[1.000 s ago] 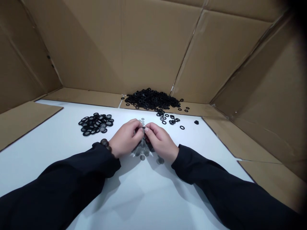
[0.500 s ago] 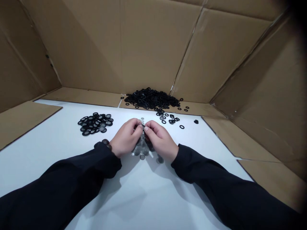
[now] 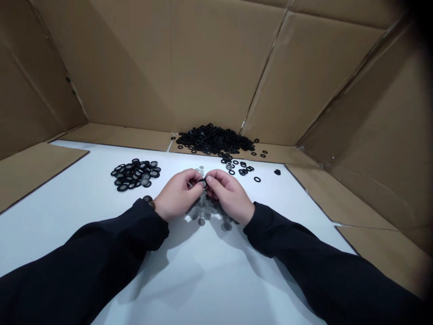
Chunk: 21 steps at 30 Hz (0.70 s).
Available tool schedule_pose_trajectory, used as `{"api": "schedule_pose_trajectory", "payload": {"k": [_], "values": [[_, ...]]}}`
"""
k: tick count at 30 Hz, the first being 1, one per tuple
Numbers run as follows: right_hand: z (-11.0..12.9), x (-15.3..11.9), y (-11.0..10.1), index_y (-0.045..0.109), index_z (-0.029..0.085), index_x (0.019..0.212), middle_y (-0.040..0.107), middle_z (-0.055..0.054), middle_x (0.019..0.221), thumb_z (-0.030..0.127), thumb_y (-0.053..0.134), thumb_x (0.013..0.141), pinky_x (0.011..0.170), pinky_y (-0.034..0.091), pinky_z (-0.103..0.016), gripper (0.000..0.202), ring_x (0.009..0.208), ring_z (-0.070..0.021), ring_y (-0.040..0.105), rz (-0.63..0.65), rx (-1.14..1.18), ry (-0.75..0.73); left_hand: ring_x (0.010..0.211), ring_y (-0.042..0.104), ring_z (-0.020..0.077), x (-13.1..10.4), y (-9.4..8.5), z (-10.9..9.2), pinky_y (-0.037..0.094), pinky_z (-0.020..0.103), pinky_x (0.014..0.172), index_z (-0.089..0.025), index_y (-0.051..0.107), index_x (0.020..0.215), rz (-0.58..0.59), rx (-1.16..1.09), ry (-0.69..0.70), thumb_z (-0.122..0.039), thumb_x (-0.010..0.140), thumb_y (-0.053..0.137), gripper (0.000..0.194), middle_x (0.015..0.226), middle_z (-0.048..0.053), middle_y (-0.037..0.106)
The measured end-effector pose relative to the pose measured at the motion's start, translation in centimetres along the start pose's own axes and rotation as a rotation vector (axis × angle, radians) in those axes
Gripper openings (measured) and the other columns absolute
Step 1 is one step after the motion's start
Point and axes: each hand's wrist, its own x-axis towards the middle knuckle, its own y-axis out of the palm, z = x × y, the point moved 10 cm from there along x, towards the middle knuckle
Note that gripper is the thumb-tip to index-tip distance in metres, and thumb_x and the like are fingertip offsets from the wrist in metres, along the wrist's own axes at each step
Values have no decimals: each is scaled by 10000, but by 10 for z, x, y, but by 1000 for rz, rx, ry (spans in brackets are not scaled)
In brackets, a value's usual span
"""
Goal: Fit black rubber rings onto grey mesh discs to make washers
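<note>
Between the fingertips of both hands is a black rubber ring [image 3: 203, 182] with a grey disc showing in its middle. My left hand [image 3: 177, 194] pinches the ring's left side, thumb on top. On its right side my right hand [image 3: 233, 196] grips it with thumb and fingers. Below and behind the hands lies a scatter of small grey discs [image 3: 202, 215], partly hidden by them. A heap of black rings filled with grey discs [image 3: 135, 174] lies on the white table to the left of my hands.
A large pile of black rings [image 3: 214, 140] rests at the back against a cardboard wall [image 3: 209, 67]. Several loose rings [image 3: 242, 171] lie in front of it. A small black piece [image 3: 277, 172] sits further right. Cardboard strips [image 3: 321, 194] edge the white table [image 3: 203, 289].
The ring has tilted so that its face with the grey disc shows more. My right hand has shifted slightly to the right, and the fingers of both hands have changed position around the ring.
</note>
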Motion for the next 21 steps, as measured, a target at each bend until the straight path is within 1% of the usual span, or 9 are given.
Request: {"api": "schedule_pose_trajectory", "payload": {"k": [3,5,8,11,14,17,21], "values": [[2,-1,-1,558,187,906,509,30,688,428,563,884,570,376,-250,243,612,-113,464,8,-62,-32,606,501,127,0,-5,0,410,250,561,-181,566,791,-43,-7,11,-278,823,527,109,685,-20,566],[6,-2,-2,554,188,883,514,25,707,406,547,896,587,381,-254,218,629,-116,466,-1,-152,-78,569,477,120,0,-5,0,395,250,544,-181,559,789,-35,12,10,-277,829,521,111,652,-32,539],[13,-4,-3,539,196,854,495,31,691,370,507,913,570,357,-254,186,612,-117,438,-12,-315,-128,537,442,109,0,-3,-4,373,247,527,-181,546,767,-15,68,29,-266,836,516,113,634,-41,508],[23,-6,-2,511,201,821,476,35,671,313,477,916,571,340,-261,151,603,-123,417,-32,-462,-186,553,443,111,0,-4,-8,371,246,533,-182,542,763,-32,105,42,-255,844,504,115,651,-37,508],[35,-8,-2,479,206,795,464,33,666,274,456,914,600,342,-271,139,619,-132,422,-75,-544,-252,548,425,115,0,-6,-10,367,246,531,-188,536,780,-70,99,41,-266,859,490,119,641,-41,494],[35,-8,-2,473,208,789,465,31,666,276,449,921,608,347,-275,150,624,-137,426,-90,-542,-257,553,428,119,0,-6,-12,370,249,534,-191,538,775,-83,100,45,-274,864,488,132,646,-35,504],[20,-5,-2,504,213,852,472,31,680,374,450,945,590,369,-264,194,621,-133,442,-50,-363,-170,600,476,133,0,-9,-8,405,254,568,-192,548,798,-104,42,35,-305,869,500,142,670,-23,534]]}}
